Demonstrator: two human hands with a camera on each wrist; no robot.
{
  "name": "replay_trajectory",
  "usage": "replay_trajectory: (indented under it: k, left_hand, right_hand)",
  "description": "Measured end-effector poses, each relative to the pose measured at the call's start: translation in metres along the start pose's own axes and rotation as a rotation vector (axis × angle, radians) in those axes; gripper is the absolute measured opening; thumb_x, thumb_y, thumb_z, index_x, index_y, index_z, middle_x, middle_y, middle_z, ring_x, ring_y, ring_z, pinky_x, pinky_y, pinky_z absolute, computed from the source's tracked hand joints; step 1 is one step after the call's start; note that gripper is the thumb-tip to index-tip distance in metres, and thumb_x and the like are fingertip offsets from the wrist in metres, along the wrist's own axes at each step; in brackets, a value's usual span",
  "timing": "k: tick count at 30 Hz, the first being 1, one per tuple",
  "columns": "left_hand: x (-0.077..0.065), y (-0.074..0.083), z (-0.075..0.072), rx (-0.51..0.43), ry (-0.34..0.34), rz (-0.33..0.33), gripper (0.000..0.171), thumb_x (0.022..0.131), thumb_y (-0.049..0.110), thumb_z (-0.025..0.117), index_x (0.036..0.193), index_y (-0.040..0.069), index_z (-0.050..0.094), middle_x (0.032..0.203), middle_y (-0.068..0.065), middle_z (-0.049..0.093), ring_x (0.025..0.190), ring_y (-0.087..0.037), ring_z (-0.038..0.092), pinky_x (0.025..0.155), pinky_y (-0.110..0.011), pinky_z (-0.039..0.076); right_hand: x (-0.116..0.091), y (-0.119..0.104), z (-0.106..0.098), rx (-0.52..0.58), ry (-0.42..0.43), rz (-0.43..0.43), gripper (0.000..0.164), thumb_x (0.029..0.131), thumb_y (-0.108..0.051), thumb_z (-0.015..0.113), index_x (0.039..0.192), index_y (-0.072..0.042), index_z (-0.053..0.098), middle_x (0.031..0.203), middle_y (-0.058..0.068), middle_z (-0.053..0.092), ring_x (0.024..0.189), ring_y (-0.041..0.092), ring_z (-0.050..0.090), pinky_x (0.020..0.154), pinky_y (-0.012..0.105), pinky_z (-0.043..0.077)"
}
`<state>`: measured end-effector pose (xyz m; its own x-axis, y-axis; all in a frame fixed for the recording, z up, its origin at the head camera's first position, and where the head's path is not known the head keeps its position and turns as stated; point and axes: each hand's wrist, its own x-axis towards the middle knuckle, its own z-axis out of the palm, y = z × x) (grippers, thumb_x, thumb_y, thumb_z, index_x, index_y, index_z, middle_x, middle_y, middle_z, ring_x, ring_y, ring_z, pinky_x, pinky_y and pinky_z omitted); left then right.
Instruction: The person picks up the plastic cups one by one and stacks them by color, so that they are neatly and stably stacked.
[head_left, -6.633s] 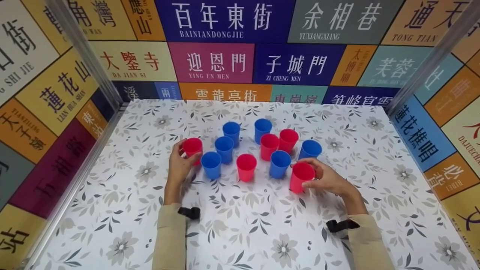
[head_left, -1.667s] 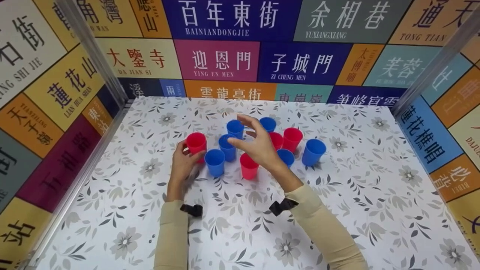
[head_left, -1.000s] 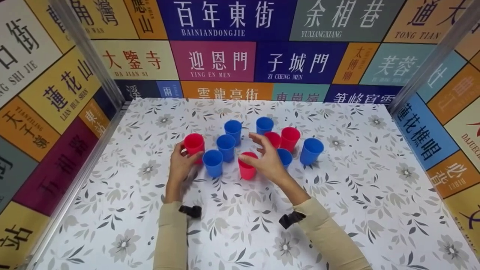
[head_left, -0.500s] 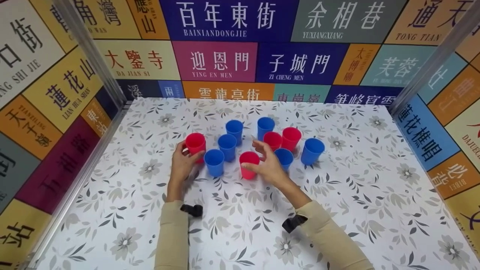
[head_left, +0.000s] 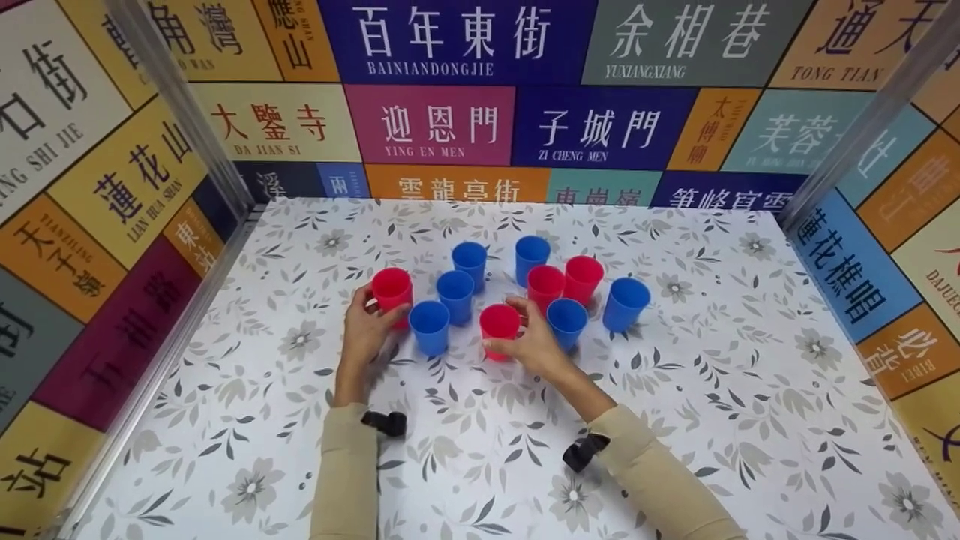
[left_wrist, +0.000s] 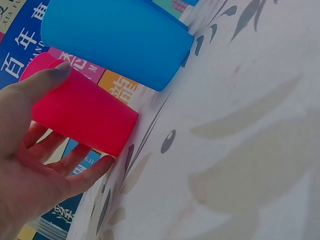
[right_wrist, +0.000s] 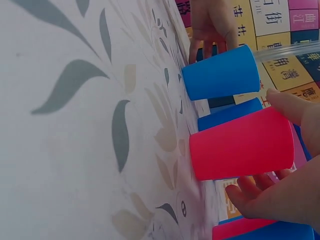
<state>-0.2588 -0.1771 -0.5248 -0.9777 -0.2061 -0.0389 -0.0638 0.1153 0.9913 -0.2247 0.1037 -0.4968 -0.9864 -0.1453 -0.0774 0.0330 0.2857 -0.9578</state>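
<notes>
We are observing the left hand (head_left: 366,324) grasping a red, tapered plastic cup (head_left: 392,286), left of centre in the head view, its thumb lying against the cup's side. At the centre of that frame, the right hand (head_left: 538,346) is gripping a second red, tapered plastic cup (head_left: 497,321) between thumb and fingers. Both cups are standing upright on a white table surface with grey floral print (head_left: 465,457).

Between the hands we are noting three blue, tapered plastic cups (head_left: 430,326), running in a line from centre left towards upper centre; whether they are touching, we cannot tell. Right of centre, beyond the right hand, a further pair of red cups (head_left: 583,279) is standing close together among three more blue cups (head_left: 627,304). Beige sleeves (head_left: 345,480) are covering both forearms, and multicoloured sign panels (head_left: 435,124) are filling the top of the frame.
</notes>
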Motion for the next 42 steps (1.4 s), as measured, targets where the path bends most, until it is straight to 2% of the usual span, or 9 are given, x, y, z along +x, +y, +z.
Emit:
replay_trajectory:
  k: [5, 10, 21, 26, 31, 35, 42]
  left_hand:
    - [-0.002, 0.001, 0.001, 0.025, 0.003, 0.013, 0.076, 0.085, 0.016, 0.08, 0.148, 0.002, 0.039, 0.147, -0.019, 0.048, 0.133, -0.036, 0.051, 0.112, -0.045, 0.046]
    - [-0.002, 0.001, 0.0, 0.014, 0.004, 0.016, 0.075, 0.085, 0.015, 0.081, 0.147, 0.003, 0.041, 0.146, -0.018, 0.049, 0.132, -0.035, 0.052, 0.112, -0.044, 0.046]
    - [-0.001, 0.002, 0.0, 0.016, -0.001, -0.036, 0.079, 0.084, 0.018, 0.081, 0.15, 0.007, 0.039, 0.148, -0.016, 0.047, 0.134, -0.033, 0.05, 0.112, -0.043, 0.046]
    - [-0.001, 0.002, 0.001, 0.007, 0.004, -0.044, 0.078, 0.085, 0.017, 0.081, 0.149, 0.007, 0.039, 0.148, -0.015, 0.047, 0.134, -0.033, 0.05, 0.113, -0.042, 0.046]
    - [0.0, 0.0, 0.001, -0.007, 0.003, 0.003, 0.076, 0.085, 0.013, 0.08, 0.148, 0.002, 0.039, 0.146, -0.019, 0.048, 0.131, -0.035, 0.052, 0.111, -0.044, 0.047]
    - [0.0, -0.001, 0.001, -0.011, 0.008, 0.032, 0.076, 0.085, 0.011, 0.08, 0.147, 0.0, 0.04, 0.144, -0.021, 0.05, 0.128, -0.035, 0.054, 0.109, -0.046, 0.048]
    - [-0.001, 0.0, 0.001, -0.008, 0.011, -0.011, 0.076, 0.085, 0.015, 0.081, 0.147, 0.004, 0.04, 0.147, -0.019, 0.048, 0.133, -0.035, 0.051, 0.113, -0.044, 0.045]
  right_hand:
    - [0.001, 0.002, 0.003, 0.005, 0.034, 0.005, 0.075, 0.078, -0.011, 0.085, 0.141, -0.007, 0.045, 0.145, 0.017, 0.049, 0.133, 0.036, 0.048, 0.11, 0.048, 0.046]
    - [-0.001, -0.002, 0.005, 0.011, 0.042, -0.007, 0.074, 0.078, -0.012, 0.085, 0.14, -0.008, 0.045, 0.143, 0.015, 0.05, 0.132, 0.033, 0.049, 0.108, 0.046, 0.049]
    - [-0.003, -0.018, 0.004, 0.055, 0.017, -0.061, 0.071, 0.081, -0.012, 0.083, 0.141, -0.009, 0.046, 0.136, 0.013, 0.055, 0.122, 0.029, 0.055, 0.1, 0.039, 0.053]
    - [-0.003, -0.031, 0.004, 0.065, 0.01, -0.115, 0.07, 0.081, -0.012, 0.083, 0.141, -0.009, 0.047, 0.136, 0.013, 0.056, 0.122, 0.028, 0.055, 0.097, 0.038, 0.053]
    - [-0.001, -0.048, 0.003, 0.064, 0.007, -0.181, 0.071, 0.08, -0.011, 0.083, 0.141, -0.007, 0.047, 0.136, 0.014, 0.057, 0.123, 0.029, 0.055, 0.1, 0.046, 0.05]
    - [0.0, -0.062, 0.004, 0.053, -0.003, -0.206, 0.073, 0.08, -0.014, 0.084, 0.143, -0.009, 0.047, 0.135, 0.014, 0.058, 0.122, 0.029, 0.056, 0.1, 0.048, 0.048]
    - [0.005, -0.087, 0.009, 0.023, -0.03, -0.214, 0.072, 0.081, -0.023, 0.084, 0.144, -0.015, 0.049, 0.136, 0.01, 0.056, 0.124, 0.026, 0.054, 0.101, 0.042, 0.052]
